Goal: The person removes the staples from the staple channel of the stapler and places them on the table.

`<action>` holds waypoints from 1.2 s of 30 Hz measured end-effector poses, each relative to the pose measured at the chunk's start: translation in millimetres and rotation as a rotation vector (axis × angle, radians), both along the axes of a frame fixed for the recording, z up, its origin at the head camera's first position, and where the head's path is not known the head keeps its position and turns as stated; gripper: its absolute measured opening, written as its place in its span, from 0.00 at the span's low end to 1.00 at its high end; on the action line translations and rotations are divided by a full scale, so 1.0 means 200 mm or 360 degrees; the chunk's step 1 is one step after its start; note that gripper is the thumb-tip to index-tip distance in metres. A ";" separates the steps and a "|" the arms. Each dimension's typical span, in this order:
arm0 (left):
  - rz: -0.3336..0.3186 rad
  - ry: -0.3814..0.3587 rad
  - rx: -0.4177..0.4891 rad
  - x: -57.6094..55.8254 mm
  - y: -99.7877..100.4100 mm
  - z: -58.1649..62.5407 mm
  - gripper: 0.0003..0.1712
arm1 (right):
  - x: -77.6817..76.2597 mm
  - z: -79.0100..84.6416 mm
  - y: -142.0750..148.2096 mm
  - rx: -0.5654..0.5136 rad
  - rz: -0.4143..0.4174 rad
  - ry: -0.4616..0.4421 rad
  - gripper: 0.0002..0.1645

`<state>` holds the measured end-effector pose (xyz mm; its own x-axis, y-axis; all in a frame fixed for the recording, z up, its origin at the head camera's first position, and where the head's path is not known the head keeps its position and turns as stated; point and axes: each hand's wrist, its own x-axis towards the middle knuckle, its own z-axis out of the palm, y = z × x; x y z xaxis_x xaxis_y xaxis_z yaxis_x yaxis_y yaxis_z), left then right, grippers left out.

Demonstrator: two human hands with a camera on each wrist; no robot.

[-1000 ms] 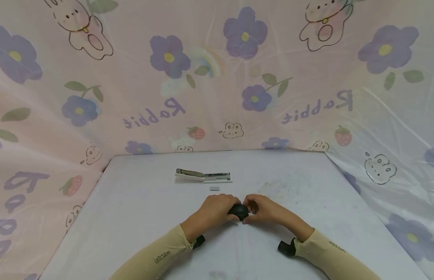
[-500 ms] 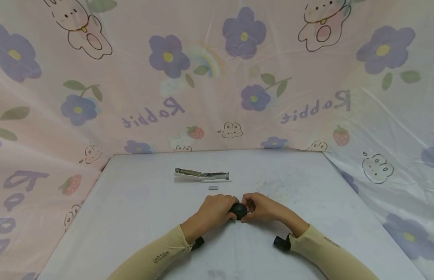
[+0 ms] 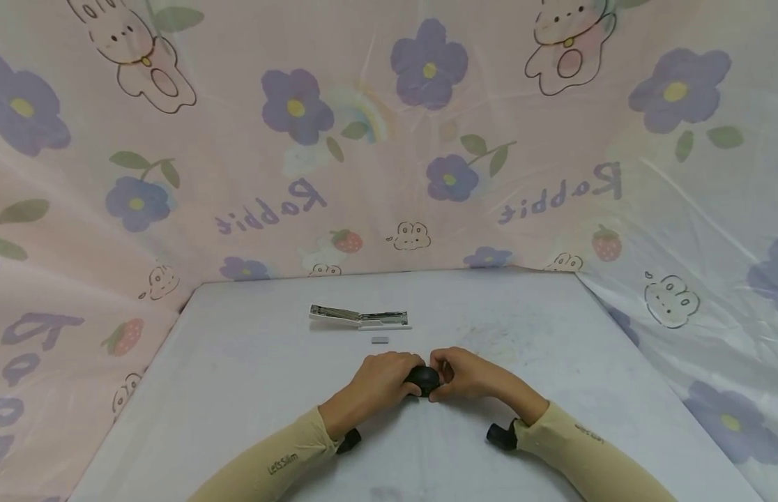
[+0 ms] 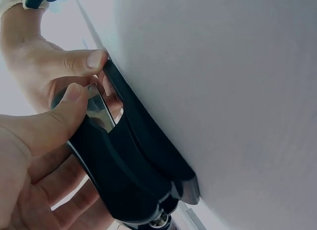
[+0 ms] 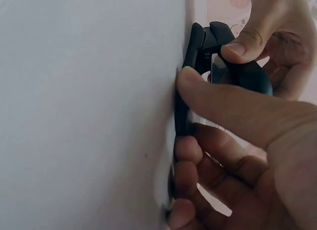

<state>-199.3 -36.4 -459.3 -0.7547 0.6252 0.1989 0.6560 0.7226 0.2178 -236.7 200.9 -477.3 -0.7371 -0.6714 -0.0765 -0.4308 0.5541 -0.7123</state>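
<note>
A black stapler point(image 4: 129, 155) is held low at the white table by both hands. My left hand point(image 3: 383, 376) grips its rounded upper arm, thumb along one side and fingers round the other. At the front end, my right hand point(image 3: 467, 374) pinches the flat base point(image 5: 182, 108), its thumb pressed on the base's inner face. The arm and base stand apart at that end, and the metal magazine point(image 4: 101, 111) shows between them. In the left wrist view, the hinge end points toward the lower edge.
Beyond the hands a white stapler point(image 3: 360, 318) lies folded wide open on the table point(image 3: 257, 383). A small grey strip of staples point(image 3: 380, 340) lies just in front of it. Printed cloth point(image 3: 364, 160) hangs behind and at both sides.
Both hands keep their hold on the black stapler. The right wrist has turned in slightly toward the left. The head view has shifted a little; the white stapler and staple strip lie as before.
</note>
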 end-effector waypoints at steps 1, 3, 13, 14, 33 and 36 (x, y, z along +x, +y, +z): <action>0.0001 -0.0003 0.0003 0.00 0.00 0.00 0.20 | 0.00 0.00 0.00 -0.0001 0.0006 0.0001 0.19; -0.0002 -0.0008 0.0013 0.01 -0.01 0.00 0.20 | 0.00 0.00 -0.01 -0.0002 0.0011 0.0001 0.19; 0.0057 -0.0196 0.0182 0.00 -0.07 0.10 0.23 | 0.00 0.03 -0.01 -0.0001 0.0020 0.0009 0.19; 0.0061 -0.0228 0.0208 -0.01 -0.08 0.12 0.23 | 0.00 0.03 -0.01 0.0001 0.0009 0.0011 0.20; 0.0076 -0.0282 0.0290 -0.01 -0.30 0.23 0.25 | 0.00 0.01 -0.01 -0.0009 0.0001 0.0014 0.20; 0.0078 -0.0315 0.0289 -0.02 -0.33 0.24 0.24 | 0.00 0.01 -0.01 0.0014 0.0009 0.0015 0.20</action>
<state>-203.7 -103.0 -412.3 -0.8187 0.5543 0.1502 0.5528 0.6899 0.4674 -236.5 198.5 -475.1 -0.7340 -0.6749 -0.0755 -0.4407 0.5580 -0.7032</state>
